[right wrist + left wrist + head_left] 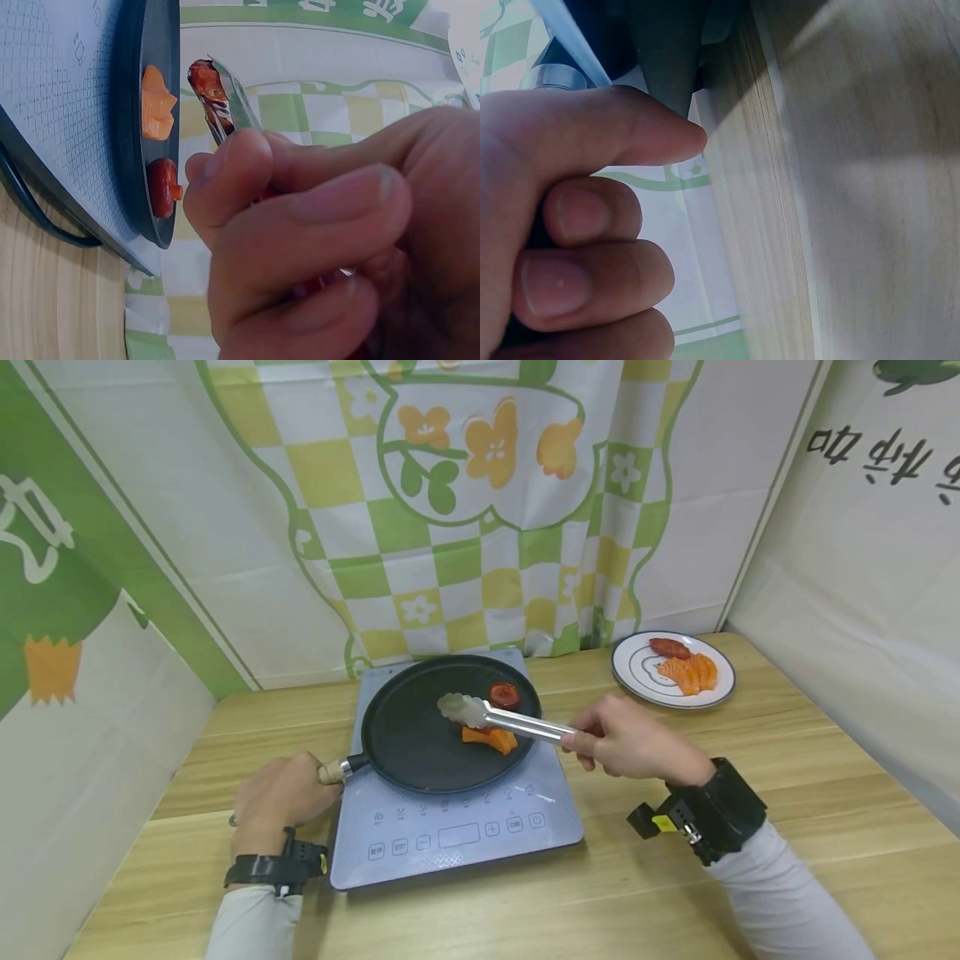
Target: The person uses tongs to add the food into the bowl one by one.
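My left hand (281,797) grips the wooden handle (331,772) of a flat black frying pan (416,727); in the left wrist view its fingers (592,281) are curled. With my right hand (626,737) I hold metal tongs (528,727) over the pan's right half. Between the tong tips, the right wrist view shows a browned red piece of food (208,81), raised above the pan. Orange salmon slices (491,740) lie in the pan below the tongs. A red sausage-like piece (504,695) lies near the pan's right rim.
Under the pan is a grey induction cooker (457,852) with touch controls along its front. A white plate (633,672) at the back right carries salmon slices (693,674) and a red sausage (670,648). Behind the wooden table (510,914) hangs a checked curtain (480,560).
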Tool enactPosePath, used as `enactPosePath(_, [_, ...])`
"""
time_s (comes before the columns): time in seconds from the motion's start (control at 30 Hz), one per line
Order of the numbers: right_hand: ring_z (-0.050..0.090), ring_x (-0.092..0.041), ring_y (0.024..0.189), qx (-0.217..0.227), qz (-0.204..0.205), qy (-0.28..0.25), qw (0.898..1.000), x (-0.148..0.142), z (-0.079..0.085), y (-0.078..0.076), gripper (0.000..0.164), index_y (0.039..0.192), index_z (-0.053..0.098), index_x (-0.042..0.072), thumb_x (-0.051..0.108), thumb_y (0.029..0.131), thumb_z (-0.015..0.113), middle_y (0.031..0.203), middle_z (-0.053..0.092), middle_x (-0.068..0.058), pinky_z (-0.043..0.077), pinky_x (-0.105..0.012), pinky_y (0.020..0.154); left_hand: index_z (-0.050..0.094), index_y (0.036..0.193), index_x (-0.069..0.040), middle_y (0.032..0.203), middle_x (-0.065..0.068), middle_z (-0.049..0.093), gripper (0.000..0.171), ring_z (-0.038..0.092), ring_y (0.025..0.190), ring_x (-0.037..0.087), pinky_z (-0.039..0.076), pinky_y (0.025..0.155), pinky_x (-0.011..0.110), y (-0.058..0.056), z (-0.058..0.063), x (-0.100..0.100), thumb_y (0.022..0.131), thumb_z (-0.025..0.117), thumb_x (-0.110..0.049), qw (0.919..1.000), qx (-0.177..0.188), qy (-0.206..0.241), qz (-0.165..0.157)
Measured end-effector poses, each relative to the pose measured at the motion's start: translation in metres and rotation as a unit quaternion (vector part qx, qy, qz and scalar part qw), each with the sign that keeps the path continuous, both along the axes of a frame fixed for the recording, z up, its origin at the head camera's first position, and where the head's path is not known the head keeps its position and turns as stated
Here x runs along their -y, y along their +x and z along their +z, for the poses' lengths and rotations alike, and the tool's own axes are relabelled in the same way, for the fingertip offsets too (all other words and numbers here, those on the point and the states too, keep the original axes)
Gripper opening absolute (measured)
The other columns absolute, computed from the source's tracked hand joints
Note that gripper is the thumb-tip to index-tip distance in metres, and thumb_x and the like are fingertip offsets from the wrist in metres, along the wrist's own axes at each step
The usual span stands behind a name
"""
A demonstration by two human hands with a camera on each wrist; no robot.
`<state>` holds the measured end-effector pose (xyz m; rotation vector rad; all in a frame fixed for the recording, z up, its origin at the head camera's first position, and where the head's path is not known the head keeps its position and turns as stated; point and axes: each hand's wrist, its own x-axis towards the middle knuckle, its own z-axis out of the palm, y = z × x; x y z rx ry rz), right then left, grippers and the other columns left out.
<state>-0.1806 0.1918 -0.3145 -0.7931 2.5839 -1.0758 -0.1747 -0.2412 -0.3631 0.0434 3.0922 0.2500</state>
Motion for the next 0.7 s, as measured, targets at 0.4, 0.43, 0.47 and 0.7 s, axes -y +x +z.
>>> enactPosePath(0.4, [0.039,-0.01,0.045,0.008,0.021,0.02,1.0,0.01,0.001,0.007,0.021,0.078,0.063,0.017,0.02,0.097,0.053,0.063,0.054,-0.002,0.029,-0.025,0.041,0.044,0.061,-0.016,0.059,0.001,0.044,0.034,0.044,0.055,0.019,0.031,0.047,0.035,-0.001,0.0,0.001,0.083,0.055,-0.04,1.0,-0.006,0.001,-0.002])
enactPosePath(0.43, [0.039,-0.01,0.045,0.01,0.022,0.021,0.999,0.011,0.001,0.007,0.021,0.079,0.063,0.016,0.02,0.097,0.054,0.064,0.054,-0.003,0.03,-0.025,0.041,0.044,0.061,-0.016,0.059,0.001,0.044,0.034,0.044,0.055,0.02,0.031,0.047,0.035,-0.001,0.0,0.001,0.083,0.055,-0.04,1.0,-0.006,0.001,-0.003])
enactPosePath(0.47, [0.039,-0.01,0.045,0.012,0.024,0.021,0.999,0.012,0.001,0.008,0.02,0.079,0.064,0.015,0.02,0.096,0.054,0.064,0.054,-0.003,0.03,-0.025,0.041,0.044,0.061,-0.016,0.059,0.002,0.044,0.034,0.044,0.055,0.02,0.032,0.047,0.035,-0.001,0.0,0.001,0.083,0.054,-0.04,1.0,-0.006,0.001,-0.003])
enactPosePath(0.7, [0.042,-0.009,0.046,-0.003,0.036,0.037,0.999,0.017,0.0,0.011,0.019,0.079,0.064,0.012,0.018,0.095,0.056,0.062,0.053,0.004,0.034,-0.026,0.043,0.044,0.061,-0.016,0.059,0.002,0.044,0.035,0.044,0.055,0.02,0.031,0.047,0.035,-0.001,0.0,0.0,0.083,0.054,-0.041,1.0,-0.006,-0.001,-0.001])
